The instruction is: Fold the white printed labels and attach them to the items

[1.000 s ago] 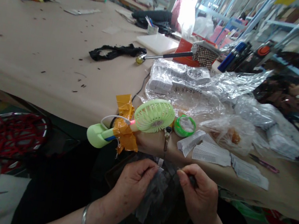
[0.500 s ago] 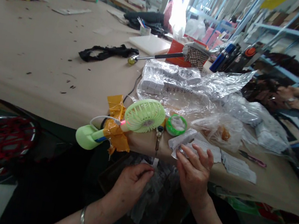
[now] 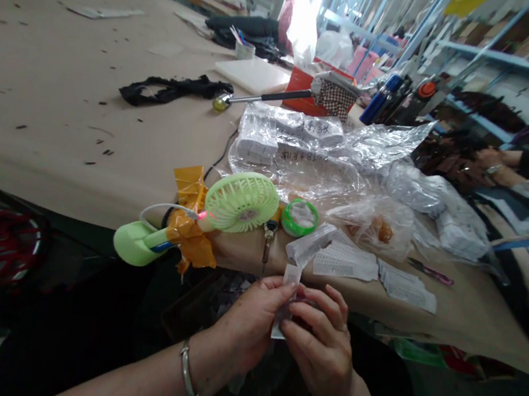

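In front of the table's edge, my left hand (image 3: pixel 252 317) pinches a white printed label strip (image 3: pixel 291 274) between thumb and forefinger. My right hand (image 3: pixel 321 343) meets it from the other side, its fingers closed on the strip's lower part. The strip hangs upright, and a folded length of labels (image 3: pixel 308 246) lies on the table just above it. Left of the strip, a slim hot-tip tool (image 3: pixel 267 244), like a soldering iron, points its tip over the edge. Below my hands, a dark container with pale scraps (image 3: pixel 228 293) is partly hidden.
A green fan (image 3: pixel 242 202) is fixed to the edge by orange tape (image 3: pixel 182 231). Nearby are a green round tub (image 3: pixel 300 217), label stacks (image 3: pixel 348 259), a pink-handled cutter (image 3: pixel 430 272) and plastic-bagged bundles (image 3: pixel 297 153). At right, another person's hand (image 3: pixel 491 160) works on dark material.
My right hand has left the labels on the table and come down to my left. The small white piece in my left hand near the tool tip is gone; both hands now grip a longer strip.
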Motion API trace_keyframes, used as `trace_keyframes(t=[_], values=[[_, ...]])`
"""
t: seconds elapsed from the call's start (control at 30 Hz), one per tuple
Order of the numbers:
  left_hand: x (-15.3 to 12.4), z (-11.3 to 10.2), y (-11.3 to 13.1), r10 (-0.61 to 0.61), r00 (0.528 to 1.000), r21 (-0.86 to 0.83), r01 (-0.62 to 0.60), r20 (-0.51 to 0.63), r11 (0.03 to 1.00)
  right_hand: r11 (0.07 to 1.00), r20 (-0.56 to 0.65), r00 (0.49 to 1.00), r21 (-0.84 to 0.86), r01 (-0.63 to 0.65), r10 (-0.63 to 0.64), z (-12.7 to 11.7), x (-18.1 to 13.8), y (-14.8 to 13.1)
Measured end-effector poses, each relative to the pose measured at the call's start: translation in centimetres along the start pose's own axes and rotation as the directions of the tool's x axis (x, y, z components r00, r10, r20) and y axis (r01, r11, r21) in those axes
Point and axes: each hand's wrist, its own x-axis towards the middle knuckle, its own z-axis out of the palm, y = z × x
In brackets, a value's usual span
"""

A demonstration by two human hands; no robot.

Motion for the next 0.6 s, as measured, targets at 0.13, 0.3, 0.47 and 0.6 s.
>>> trace_keyframes(t=[0.13,0.3,0.47,0.6], values=[[-0.1,0.2,0.0,-0.025,0.996,0.189,0.042,-0.091,0.981,0.984,-0.051,0.994,-0.147,-0.102,0.095,-1.0,0.0,2.4],[-0.6,0.3,-0.1,-0.055,0.988,0.325,0.099,-0.142,0.94,0.898,-0.015,0.985,-0.408,-0.165,0.174,-1.5,0.5,5.0],[-0.5,0.1,-0.4,-0.08,0.985,0.347,0.13,-0.153,0.929,0.92,-0.068,0.985,-0.352,-0.174,0.16,-1.2,0.5,5.1],[-0.5,0.2,-0.1,-0.145,0.98,0.296,0.179,-0.134,0.938,0.951,-0.115,0.979,-0.245,-0.19,0.166,-1.4,0.4,5.2]])
